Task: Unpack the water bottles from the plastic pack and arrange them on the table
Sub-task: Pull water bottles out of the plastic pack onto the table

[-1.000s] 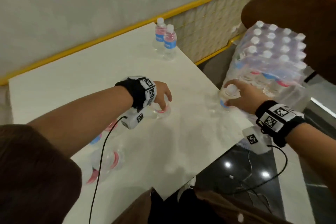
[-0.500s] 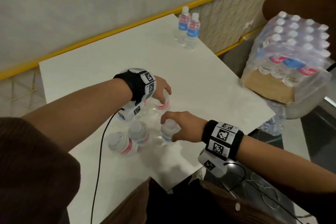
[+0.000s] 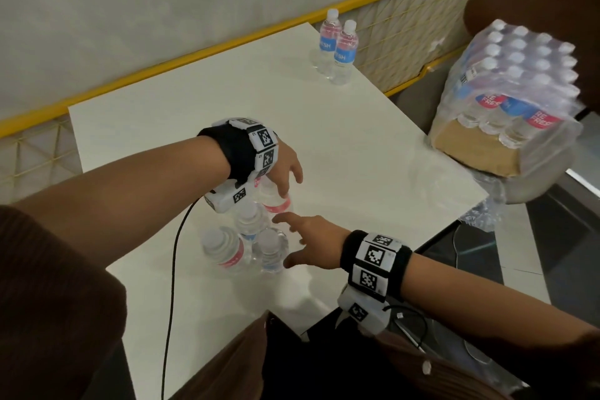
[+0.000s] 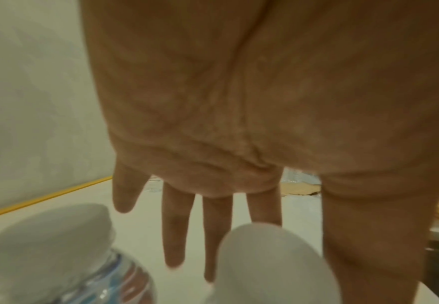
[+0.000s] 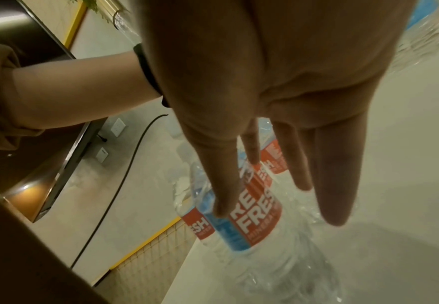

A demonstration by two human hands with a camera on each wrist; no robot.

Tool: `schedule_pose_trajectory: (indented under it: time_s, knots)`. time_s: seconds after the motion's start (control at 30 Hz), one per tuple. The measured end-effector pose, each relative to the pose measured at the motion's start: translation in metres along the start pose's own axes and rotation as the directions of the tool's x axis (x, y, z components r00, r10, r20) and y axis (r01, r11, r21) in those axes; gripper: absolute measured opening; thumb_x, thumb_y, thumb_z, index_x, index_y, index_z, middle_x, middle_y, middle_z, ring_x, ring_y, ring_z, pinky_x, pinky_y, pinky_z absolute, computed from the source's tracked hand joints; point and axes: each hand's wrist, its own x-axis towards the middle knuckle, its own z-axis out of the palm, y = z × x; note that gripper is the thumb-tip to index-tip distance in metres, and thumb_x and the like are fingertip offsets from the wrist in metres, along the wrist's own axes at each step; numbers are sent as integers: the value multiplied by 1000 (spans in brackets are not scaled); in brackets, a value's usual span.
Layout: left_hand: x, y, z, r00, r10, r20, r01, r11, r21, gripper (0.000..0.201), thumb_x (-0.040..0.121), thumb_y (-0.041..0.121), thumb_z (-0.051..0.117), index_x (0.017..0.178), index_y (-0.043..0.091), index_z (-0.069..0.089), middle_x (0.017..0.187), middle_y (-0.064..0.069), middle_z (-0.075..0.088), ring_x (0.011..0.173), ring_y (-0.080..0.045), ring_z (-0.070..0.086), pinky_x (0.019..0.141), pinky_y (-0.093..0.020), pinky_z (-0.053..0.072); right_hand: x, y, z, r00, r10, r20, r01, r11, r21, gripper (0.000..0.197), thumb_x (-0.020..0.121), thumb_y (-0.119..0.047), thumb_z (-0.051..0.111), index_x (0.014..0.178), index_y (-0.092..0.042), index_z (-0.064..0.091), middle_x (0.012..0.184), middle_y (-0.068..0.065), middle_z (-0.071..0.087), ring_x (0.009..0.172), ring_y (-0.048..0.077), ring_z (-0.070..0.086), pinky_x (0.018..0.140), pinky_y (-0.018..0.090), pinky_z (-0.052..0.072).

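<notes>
My right grip (image 3: pixel 308 243) is open, fingers straight and spread, holding nothing, just beside the cluster of four bottles (image 3: pixel 250 237) at the near middle of the tabletop (image 3: pixel 357 146). My left grip (image 3: pixel 285 172) hovers over the far bottle of that cluster, fingers straight and hanging down past its cap; I cannot tell from the wrist view whether a fingertip touches it. From there outward: two more bottles (image 3: pixel 337 49) stand side by side near the tabletop's far corner at about 1 o'clock, well apart from the cluster. The plastic pack (image 3: pixel 513 97) sits off the tabletop at about 2 o'clock, wrap open at its near side, most bottles inside. I judge I am at the release end of one placing; the task is early. Next I should reach my right grip to the pack's opening and draw one bottle by its neck, without knocking the cluster.
</notes>
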Motion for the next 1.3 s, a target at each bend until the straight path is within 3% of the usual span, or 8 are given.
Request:
schedule_pose_trajectory:
  time_s: [0.23, 0.37, 0.6, 0.77, 1.0, 1.07, 1.2, 1.3]
  knots:
    - [8, 8, -7, 996, 2, 86, -7, 998, 61, 47, 87, 36, 61, 133, 31, 52, 137, 6, 52, 124, -16, 49, 100, -30, 38, 1, -5, 11, 999, 33, 43, -37, 994, 100, 71, 84, -29, 69, 144, -28, 31, 131, 7, 55, 113, 24, 58, 87, 26, 44]
    - [29, 22, -23, 1000, 6, -10, -5, 999, 33, 46, 92, 38, 55, 135, 24, 49, 136, 3, 51, 125, -19, 48, 102, -32, 38, 3, 19, -8, 988, 96, 121, -100, 995, 26, 63, 84, -34, 68, 139, -26, 38, 129, 5, 57, 108, 24, 60, 84, 31, 50]
    - [87, 80, -64, 980, 103, -171, -115, 992, -57, 46, 95, 31, 50, 139, 17, 44, 143, -5, 43, 129, -24, 44, 105, -35, 37, -24, 115, -78, 955, 297, -29, -294, 953, 80, 47, 85, -30, 67, 127, -16, 53, 123, 3, 61, 111, 22, 56, 92, 30, 44]
    - [136, 130, -102, 931, 159, -329, -209, 970, -123, 56, 92, 30, 53, 144, 21, 34, 153, -10, 25, 138, -29, 31, 112, -39, 31, -45, 200, -125, 866, 464, -184, -376, 849, 372, 36, 85, -24, 67, 119, -15, 58, 109, 5, 65, 87, 16, 55, 65, 20, 43]
    - [175, 180, -169, 806, 172, -566, -318, 932, -171, 62, 89, 29, 57, 145, 33, 31, 160, -6, -9, 147, -29, -7, 116, -47, 23, -61, 281, -194, 687, 593, -420, -196, 707, 679, 31, 88, -8, 60, 118, -7, 55, 102, 7, 59, 88, 21, 55, 65, 26, 45]
    - [183, 189, -184, 795, 170, -582, -313, 937, -154, 68, 88, 29, 58, 148, 29, 24, 159, -4, -10, 147, -30, -7, 116, -45, 23, -64, 293, -218, 611, 607, -508, -194, 737, 647, 38, 89, -8, 59, 126, -7, 51, 115, 5, 58, 99, 22, 57, 71, 20, 49]
    - [200, 196, -199, 790, 147, -596, -309, 934, -179, 77, 91, 31, 54, 151, 12, 10, 160, -3, -3, 147, -29, 4, 117, -43, 23, -67, 304, -269, 510, 667, -543, -269, 723, 636, 41, 95, -11, 50, 135, -6, 46, 137, 12, 51, 122, 30, 51, 99, 38, 44]
    - [208, 195, -200, 778, 143, -611, -322, 927, -192, 78, 90, 30, 55, 151, 11, 9, 160, -1, -3, 146, -28, 9, 116, -43, 26, -68, 314, -299, 530, 698, -481, -364, 700, 615, 42, 101, -22, 37, 137, -3, 44, 142, 15, 46, 131, 31, 43, 106, 34, 33]
